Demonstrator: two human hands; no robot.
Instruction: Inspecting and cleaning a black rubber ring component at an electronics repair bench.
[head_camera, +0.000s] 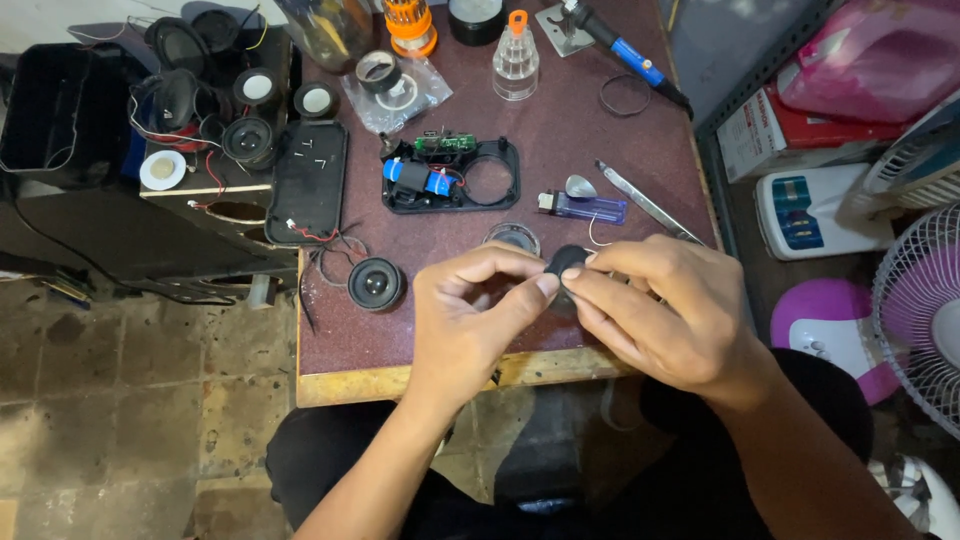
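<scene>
Both hands pinch a small round black disc part (568, 262) over the near edge of the dark red tabletop (560, 150): left hand (470, 315) and right hand (665, 310) fingers closed on its rim. A slip likely drops it off the edge to the floor, or onto the round clear lens (512, 237) just beyond.

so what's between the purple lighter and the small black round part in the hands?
Head view: only bare tabletop and a thin white wire between the lighter and the black round part, pinched by left hand and right hand.
</scene>
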